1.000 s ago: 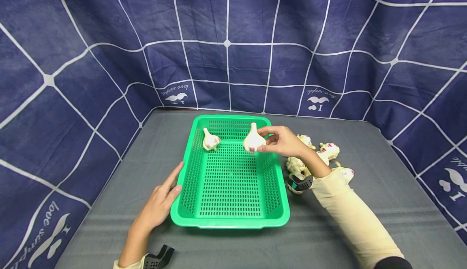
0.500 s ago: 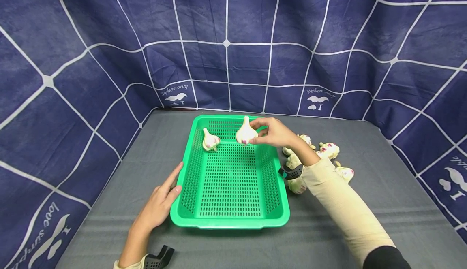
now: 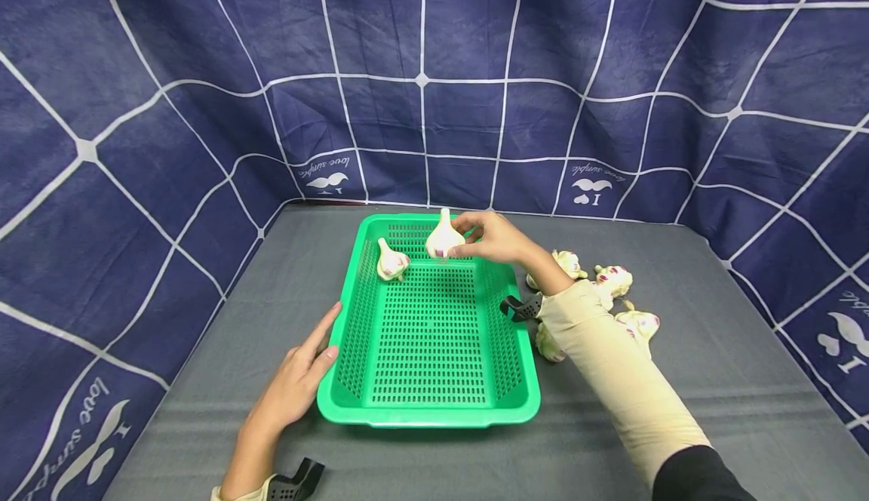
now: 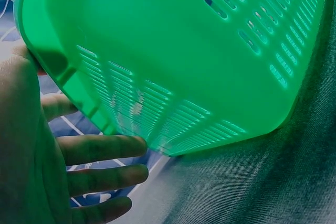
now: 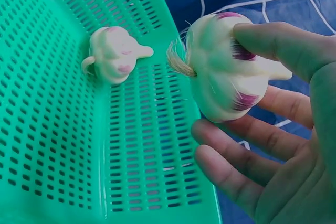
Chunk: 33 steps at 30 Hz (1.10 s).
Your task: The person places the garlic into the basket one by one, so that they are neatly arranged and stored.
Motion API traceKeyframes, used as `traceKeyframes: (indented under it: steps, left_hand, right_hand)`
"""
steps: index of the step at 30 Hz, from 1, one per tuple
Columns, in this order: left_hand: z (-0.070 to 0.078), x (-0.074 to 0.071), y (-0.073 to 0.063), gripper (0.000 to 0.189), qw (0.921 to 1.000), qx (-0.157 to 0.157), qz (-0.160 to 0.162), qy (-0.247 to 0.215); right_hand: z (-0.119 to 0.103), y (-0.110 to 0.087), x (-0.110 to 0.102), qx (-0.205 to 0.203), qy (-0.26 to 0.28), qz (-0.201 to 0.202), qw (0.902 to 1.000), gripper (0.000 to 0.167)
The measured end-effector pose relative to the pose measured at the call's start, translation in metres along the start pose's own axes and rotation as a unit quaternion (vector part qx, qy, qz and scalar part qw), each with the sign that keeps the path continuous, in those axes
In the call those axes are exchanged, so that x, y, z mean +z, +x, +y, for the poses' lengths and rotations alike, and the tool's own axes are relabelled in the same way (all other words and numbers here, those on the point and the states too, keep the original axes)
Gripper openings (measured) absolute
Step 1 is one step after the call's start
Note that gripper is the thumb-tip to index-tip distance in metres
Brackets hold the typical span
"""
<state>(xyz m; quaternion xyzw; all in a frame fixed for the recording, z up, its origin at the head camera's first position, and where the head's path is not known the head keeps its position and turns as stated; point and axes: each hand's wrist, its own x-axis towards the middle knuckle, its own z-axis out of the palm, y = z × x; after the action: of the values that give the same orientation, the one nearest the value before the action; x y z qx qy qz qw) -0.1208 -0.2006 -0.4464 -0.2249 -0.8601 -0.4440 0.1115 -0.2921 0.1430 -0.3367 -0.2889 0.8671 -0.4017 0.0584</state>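
Observation:
A white garlic bulb [image 3: 444, 238] with purple patches is pinched between the thumb and fingers of my right hand [image 3: 498, 238], stem up, above the far part of a green plastic basket [image 3: 434, 416]. In the right wrist view the held bulb [image 5: 223, 72] shows its roots, and my thumb lies across its side. Another garlic bulb [image 3: 392, 262] sits in the basket's far left corner. My left hand [image 3: 295, 380] rests with fairly straight fingers against the basket's left rim; in the left wrist view these fingers [image 4: 105, 148] spread beside the basket wall.
Several more garlic bulbs [image 3: 613, 281] lie on the grey cloth [image 3: 720, 350] to the right of the basket, partly hidden behind my right forearm. A dark blue curtain [image 3: 380, 48] with white lines hangs behind and at both sides.
My right hand has moved left and farther away over the basket, carrying the garlic bulb. The left hand, the basket and the bulb in it have stayed in place.

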Motion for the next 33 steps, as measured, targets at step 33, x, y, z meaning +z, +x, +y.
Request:
traceKeyframes:
  steps: [33]
  left_hand:
    - [0.000, -0.001, -0.001, 0.058, 0.9999, -0.003, 0.000, 0.012]
  right_hand:
    - [0.018, 0.044, 0.033, 0.095, -0.173, -0.142, 0.9699, 0.053]
